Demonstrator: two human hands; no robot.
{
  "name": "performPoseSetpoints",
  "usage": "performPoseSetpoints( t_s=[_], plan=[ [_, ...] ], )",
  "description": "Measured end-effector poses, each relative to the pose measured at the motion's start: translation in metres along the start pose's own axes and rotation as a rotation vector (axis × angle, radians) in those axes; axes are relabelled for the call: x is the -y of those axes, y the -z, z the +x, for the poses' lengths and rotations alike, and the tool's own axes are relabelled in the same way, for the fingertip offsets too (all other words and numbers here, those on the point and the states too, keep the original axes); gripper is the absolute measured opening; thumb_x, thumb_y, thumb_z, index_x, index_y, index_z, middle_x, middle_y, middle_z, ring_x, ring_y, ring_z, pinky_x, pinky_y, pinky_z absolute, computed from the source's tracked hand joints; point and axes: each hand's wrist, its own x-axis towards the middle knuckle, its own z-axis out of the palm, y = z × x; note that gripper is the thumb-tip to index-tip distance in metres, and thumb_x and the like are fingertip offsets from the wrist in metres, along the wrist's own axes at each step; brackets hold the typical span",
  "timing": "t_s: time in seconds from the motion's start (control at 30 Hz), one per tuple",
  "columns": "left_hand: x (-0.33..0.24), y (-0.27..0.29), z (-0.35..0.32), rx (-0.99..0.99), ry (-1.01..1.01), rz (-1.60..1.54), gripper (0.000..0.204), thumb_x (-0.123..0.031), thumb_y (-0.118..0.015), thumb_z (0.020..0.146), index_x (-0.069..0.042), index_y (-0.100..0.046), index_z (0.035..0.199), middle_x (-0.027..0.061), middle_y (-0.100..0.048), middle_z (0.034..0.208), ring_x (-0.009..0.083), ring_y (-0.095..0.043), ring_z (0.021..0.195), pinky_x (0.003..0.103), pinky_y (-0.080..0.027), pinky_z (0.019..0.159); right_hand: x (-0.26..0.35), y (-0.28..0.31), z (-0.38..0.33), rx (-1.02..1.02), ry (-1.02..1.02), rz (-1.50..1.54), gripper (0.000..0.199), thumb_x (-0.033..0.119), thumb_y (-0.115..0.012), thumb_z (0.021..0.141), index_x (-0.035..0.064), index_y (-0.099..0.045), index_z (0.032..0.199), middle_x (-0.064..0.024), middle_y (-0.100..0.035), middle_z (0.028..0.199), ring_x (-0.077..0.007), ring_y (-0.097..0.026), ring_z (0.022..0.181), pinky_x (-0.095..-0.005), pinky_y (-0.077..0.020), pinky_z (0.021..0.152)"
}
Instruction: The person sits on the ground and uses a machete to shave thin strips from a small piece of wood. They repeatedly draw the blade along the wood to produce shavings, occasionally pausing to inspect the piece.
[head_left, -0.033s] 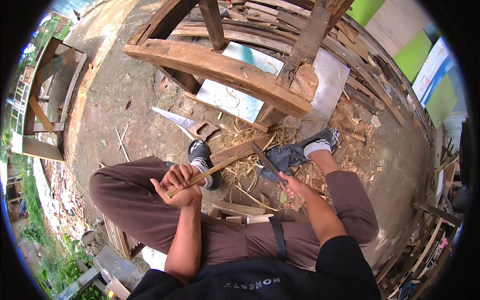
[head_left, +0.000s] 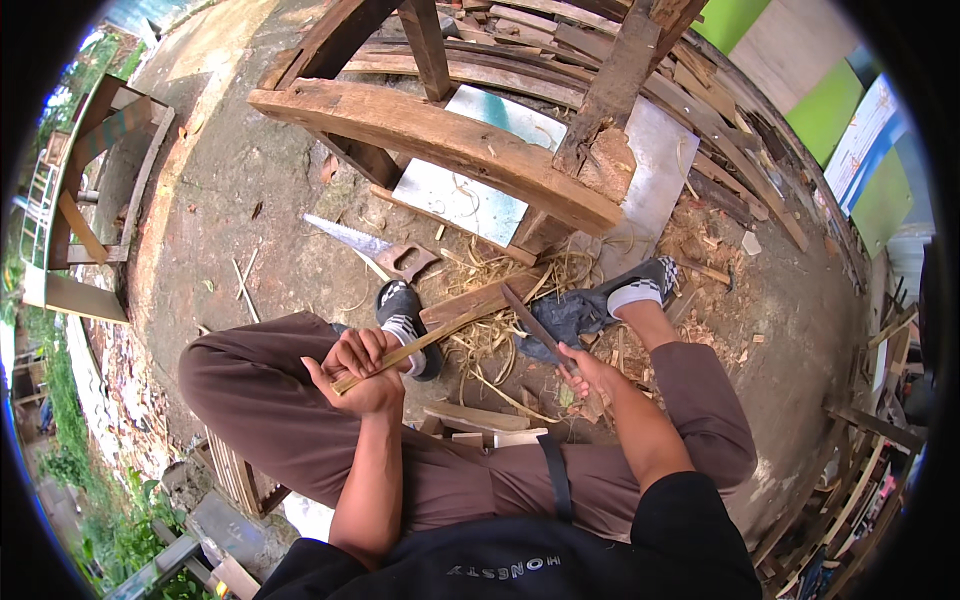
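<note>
My left hand (head_left: 362, 372) is closed around the near end of a thin wooden strip (head_left: 437, 334). The strip slants up to the right, its far part along a flat brown wooden board (head_left: 478, 299) on the ground. My right hand (head_left: 592, 376) grips a long dark-bladed knife (head_left: 533, 322), its blade pointing up and left so that the tip is close to the strip's far end; whether they touch I cannot tell. Curly pale shavings (head_left: 482, 352) lie under and around the strip. A crumpled dark plastic bag (head_left: 578, 318) is just beyond the knife.
A handsaw (head_left: 405, 261) lies on the concrete beyond my left foot. A heavy wooden frame (head_left: 430, 135) stands ahead over pale metal sheets (head_left: 460, 200). Stacked planks (head_left: 735, 150) are at the far right. Short wood pieces (head_left: 480, 416) lie between my legs.
</note>
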Motion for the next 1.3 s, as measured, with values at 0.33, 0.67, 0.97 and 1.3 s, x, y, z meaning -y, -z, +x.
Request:
performPoseSetpoints(
  t_s=[0.33,0.67,0.97,1.3],
  plan=[
    [0.007,-0.001,0.007,-0.058,-0.062,-0.034,0.068,-0.054,-0.03,0.101,-0.011,-0.029,0.049,0.0034,-0.03,0.046,0.0141,-0.031,0.037,0.027,-0.023,0.041,0.072,0.01,-0.041,-0.014,0.331,-0.223,0.051,0.05,-0.05,0.1,0.0025,-0.068,0.098,-0.0276,-0.066,0.086,-0.0488,-0.062,0.09,-0.0508,-0.0491,0.08],
    [0.01,-0.01,0.006,-0.058,-0.02,0.0,0.068,-0.053,-0.031,0.102,-0.011,-0.029,0.048,0.0045,-0.03,0.045,0.0149,-0.029,0.037,0.027,-0.024,0.043,-0.008,0.009,0.011,0.201,-0.1,0.233,0.077,0.065,-0.04,0.099,-0.006,-0.063,0.082,-0.0144,-0.057,0.063,-0.0277,-0.06,0.057,-0.0406,-0.0449,0.049],
    [0.005,-0.006,0.007,-0.104,-0.076,-0.018,0.068,-0.053,-0.031,0.102,-0.012,-0.03,0.047,0.0033,-0.029,0.044,0.0138,-0.027,0.036,0.026,-0.024,0.043,0.046,0.011,-0.024,-0.038,0.353,-0.209,0.059,0.052,-0.047,0.1,-0.0018,-0.068,0.09,-0.0277,-0.066,0.085,-0.0462,-0.063,0.087,-0.0489,-0.0484,0.08],
    [0.001,-0.003,0.01,-0.022,-0.078,0.006,0.069,-0.054,-0.03,0.102,-0.012,-0.033,0.047,0.0012,-0.028,0.046,0.015,-0.033,0.038,0.028,-0.024,0.045,0.065,0.017,-0.037,-0.078,0.465,-0.193,0.054,0.047,-0.05,0.1,-0.0029,-0.064,0.084,-0.028,-0.062,0.076,-0.0478,-0.061,0.077,-0.0488,-0.0479,0.071]
  ],
)
